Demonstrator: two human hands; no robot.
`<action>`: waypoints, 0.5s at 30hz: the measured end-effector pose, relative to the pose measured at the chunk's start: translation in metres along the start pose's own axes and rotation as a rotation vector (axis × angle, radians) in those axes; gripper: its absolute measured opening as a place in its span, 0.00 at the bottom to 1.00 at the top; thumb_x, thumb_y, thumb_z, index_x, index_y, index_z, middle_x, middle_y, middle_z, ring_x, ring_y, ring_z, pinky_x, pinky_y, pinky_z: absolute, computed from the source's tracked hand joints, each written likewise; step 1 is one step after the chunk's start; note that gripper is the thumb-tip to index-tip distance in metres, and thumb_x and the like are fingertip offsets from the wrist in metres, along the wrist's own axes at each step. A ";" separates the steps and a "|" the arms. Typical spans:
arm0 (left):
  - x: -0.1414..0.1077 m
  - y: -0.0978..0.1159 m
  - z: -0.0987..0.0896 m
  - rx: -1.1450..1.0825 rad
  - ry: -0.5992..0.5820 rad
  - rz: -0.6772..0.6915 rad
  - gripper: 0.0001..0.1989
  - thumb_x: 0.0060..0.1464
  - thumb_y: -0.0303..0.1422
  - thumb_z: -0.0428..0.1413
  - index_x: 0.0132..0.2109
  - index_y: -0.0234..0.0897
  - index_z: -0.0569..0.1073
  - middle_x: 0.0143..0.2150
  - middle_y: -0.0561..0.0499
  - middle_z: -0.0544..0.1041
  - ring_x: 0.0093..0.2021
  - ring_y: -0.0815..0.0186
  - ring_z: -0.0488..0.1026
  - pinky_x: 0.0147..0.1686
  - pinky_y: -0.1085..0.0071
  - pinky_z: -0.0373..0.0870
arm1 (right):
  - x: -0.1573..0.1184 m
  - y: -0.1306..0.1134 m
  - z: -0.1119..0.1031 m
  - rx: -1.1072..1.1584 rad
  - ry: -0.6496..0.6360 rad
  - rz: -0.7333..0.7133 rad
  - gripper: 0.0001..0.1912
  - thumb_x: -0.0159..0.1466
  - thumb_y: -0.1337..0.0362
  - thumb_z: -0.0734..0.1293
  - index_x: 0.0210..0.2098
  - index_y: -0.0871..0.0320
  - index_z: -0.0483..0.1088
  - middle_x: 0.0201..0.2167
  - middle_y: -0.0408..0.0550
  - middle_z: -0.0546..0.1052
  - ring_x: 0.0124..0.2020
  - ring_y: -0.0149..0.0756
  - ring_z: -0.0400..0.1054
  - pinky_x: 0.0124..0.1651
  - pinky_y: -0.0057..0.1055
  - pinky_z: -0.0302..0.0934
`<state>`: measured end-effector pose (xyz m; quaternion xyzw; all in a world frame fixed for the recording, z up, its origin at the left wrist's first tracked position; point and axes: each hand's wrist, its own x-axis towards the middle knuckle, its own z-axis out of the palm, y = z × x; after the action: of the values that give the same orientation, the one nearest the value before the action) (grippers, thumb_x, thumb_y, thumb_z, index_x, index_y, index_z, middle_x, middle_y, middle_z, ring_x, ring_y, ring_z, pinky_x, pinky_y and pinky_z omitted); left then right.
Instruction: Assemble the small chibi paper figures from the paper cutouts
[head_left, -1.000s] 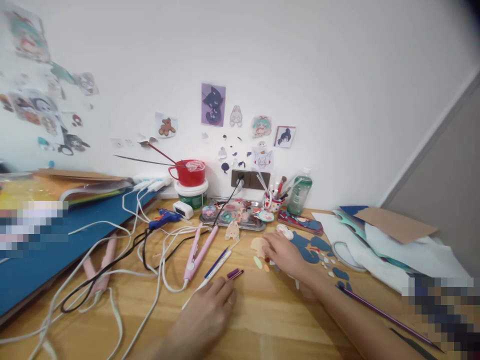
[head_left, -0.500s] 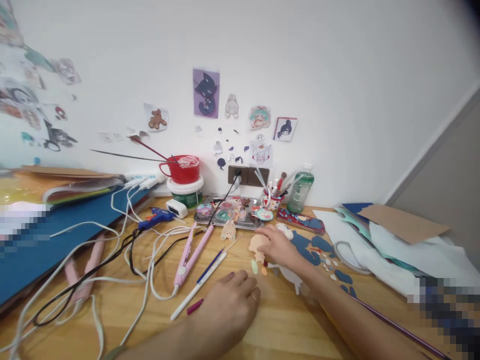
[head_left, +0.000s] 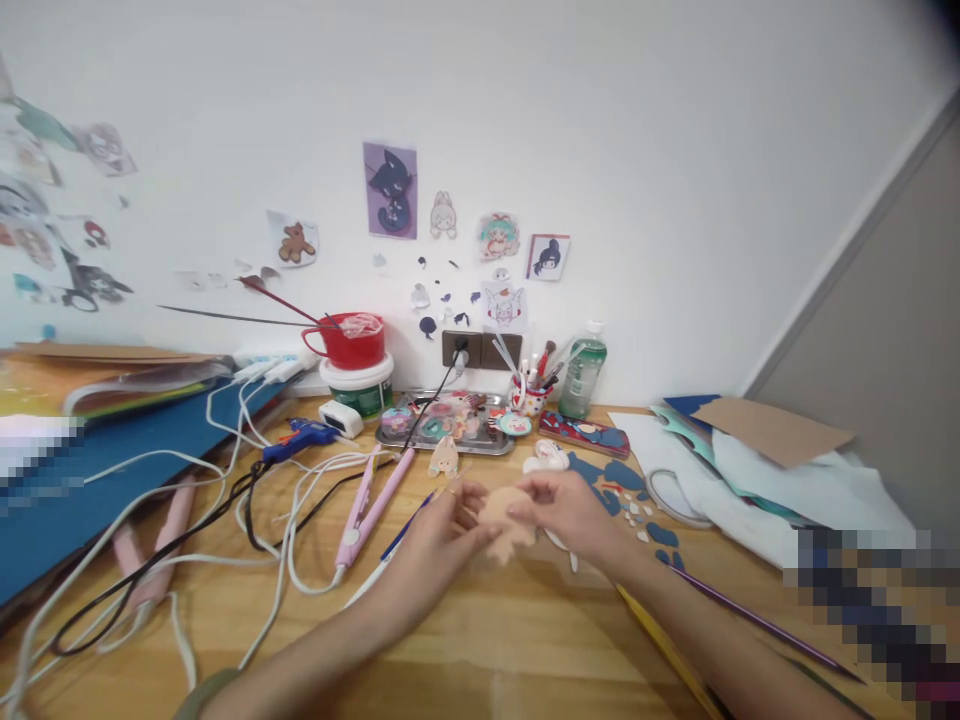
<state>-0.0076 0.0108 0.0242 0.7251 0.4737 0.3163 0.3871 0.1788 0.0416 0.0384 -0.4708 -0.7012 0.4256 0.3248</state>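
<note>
A peach-coloured flat cutout (head_left: 507,515) with a round head and small body is held up over the wooden table. My left hand (head_left: 450,525) pinches its left edge between thumb and fingers. The thumb and fingers of my right hand (head_left: 559,505) close on its upper right side. Behind it stands a small bunny figure cutout (head_left: 443,457). Blue cutout pieces (head_left: 621,475) and small pale bits lie to the right of my right hand. A white pen (head_left: 365,583) and a blue pen (head_left: 405,525) are partly hidden by my left hand.
At left are a pink hair straightener (head_left: 371,510), tangled cables and a blue glue gun (head_left: 300,438). Towards the wall stand a metal tray (head_left: 386,440), a red cup (head_left: 349,345), a brush cup (head_left: 530,398) and a green bottle (head_left: 583,375). Paper sheets (head_left: 795,500) lie at right.
The peach cutout has been lifted off the table by my right hand and brought nearer. My left hand has risen from the table and taken hold of it too. The view has shifted slightly right.
</note>
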 end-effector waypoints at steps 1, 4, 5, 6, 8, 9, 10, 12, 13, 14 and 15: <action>-0.002 0.001 0.003 -0.068 -0.045 -0.014 0.13 0.54 0.39 0.48 0.42 0.33 0.63 0.35 0.48 0.71 0.35 0.65 0.71 0.34 0.70 0.68 | -0.010 -0.003 0.004 0.005 -0.028 0.026 0.07 0.52 0.62 0.67 0.27 0.60 0.70 0.21 0.40 0.71 0.23 0.28 0.64 0.24 0.23 0.56; -0.013 0.000 0.014 -0.216 -0.167 -0.085 0.12 0.51 0.39 0.50 0.35 0.33 0.64 0.29 0.51 0.70 0.29 0.68 0.71 0.29 0.73 0.68 | -0.038 -0.007 0.014 0.009 -0.085 0.118 0.05 0.53 0.64 0.65 0.24 0.60 0.68 0.18 0.38 0.68 0.19 0.25 0.61 0.20 0.21 0.52; -0.018 -0.001 0.019 -0.243 -0.194 -0.114 0.12 0.49 0.39 0.50 0.34 0.33 0.63 0.28 0.52 0.69 0.27 0.69 0.70 0.28 0.73 0.68 | -0.047 -0.006 0.017 0.008 -0.105 0.152 0.06 0.53 0.64 0.64 0.23 0.60 0.67 0.16 0.37 0.67 0.17 0.25 0.59 0.19 0.21 0.50; -0.023 -0.003 0.023 -0.257 -0.215 -0.144 0.12 0.49 0.39 0.51 0.33 0.34 0.62 0.26 0.52 0.68 0.25 0.70 0.69 0.27 0.74 0.67 | -0.055 -0.004 0.019 0.008 -0.122 0.181 0.06 0.54 0.64 0.64 0.23 0.60 0.66 0.15 0.37 0.66 0.16 0.24 0.58 0.17 0.20 0.48; -0.036 -0.007 0.031 -0.249 -0.262 -0.200 0.11 0.47 0.38 0.52 0.32 0.34 0.61 0.24 0.54 0.67 0.22 0.71 0.67 0.23 0.76 0.65 | -0.068 0.001 0.023 -0.005 -0.148 0.216 0.07 0.55 0.63 0.63 0.23 0.60 0.65 0.15 0.37 0.64 0.16 0.24 0.58 0.17 0.20 0.47; -0.041 -0.008 0.034 -0.224 -0.281 -0.224 0.11 0.46 0.38 0.53 0.31 0.35 0.62 0.23 0.55 0.67 0.22 0.71 0.66 0.22 0.77 0.63 | -0.074 0.003 0.025 -0.030 -0.154 0.224 0.07 0.55 0.63 0.63 0.23 0.60 0.66 0.15 0.37 0.65 0.17 0.24 0.58 0.18 0.20 0.46; -0.047 -0.010 0.036 -0.189 -0.300 -0.239 0.11 0.44 0.37 0.54 0.30 0.35 0.63 0.22 0.56 0.66 0.21 0.71 0.65 0.21 0.78 0.61 | -0.080 0.006 0.027 -0.086 -0.180 0.221 0.07 0.55 0.63 0.63 0.24 0.60 0.67 0.16 0.38 0.66 0.18 0.24 0.59 0.19 0.20 0.46; -0.056 -0.011 0.036 -0.085 -0.333 -0.233 0.09 0.42 0.34 0.57 0.29 0.35 0.66 0.21 0.56 0.67 0.22 0.71 0.64 0.20 0.79 0.56 | -0.089 0.009 0.030 -0.223 -0.231 0.194 0.08 0.56 0.62 0.63 0.24 0.59 0.68 0.18 0.39 0.68 0.21 0.26 0.60 0.20 0.20 0.46; -0.059 -0.011 0.036 -0.017 -0.354 -0.221 0.07 0.42 0.33 0.57 0.29 0.35 0.68 0.21 0.56 0.67 0.23 0.70 0.65 0.20 0.78 0.55 | -0.092 0.012 0.032 -0.292 -0.248 0.170 0.08 0.57 0.63 0.62 0.25 0.58 0.69 0.19 0.39 0.70 0.22 0.27 0.61 0.22 0.21 0.47; -0.061 -0.010 0.035 0.054 -0.374 -0.209 0.05 0.43 0.32 0.56 0.29 0.36 0.70 0.21 0.56 0.68 0.24 0.69 0.65 0.21 0.78 0.54 | -0.095 0.014 0.034 -0.349 -0.261 0.148 0.09 0.58 0.63 0.61 0.25 0.57 0.70 0.20 0.40 0.71 0.24 0.27 0.63 0.23 0.21 0.48; -0.062 -0.010 0.034 0.125 -0.394 -0.203 0.03 0.44 0.31 0.55 0.30 0.37 0.71 0.22 0.55 0.69 0.24 0.68 0.66 0.22 0.77 0.55 | -0.096 0.017 0.035 -0.395 -0.268 0.118 0.09 0.58 0.63 0.60 0.26 0.56 0.70 0.21 0.40 0.73 0.25 0.28 0.64 0.24 0.22 0.50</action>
<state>-0.0055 -0.0530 -0.0074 0.7441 0.4779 0.0981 0.4564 0.1883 -0.0557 0.0029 -0.5048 -0.7789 0.3571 0.1050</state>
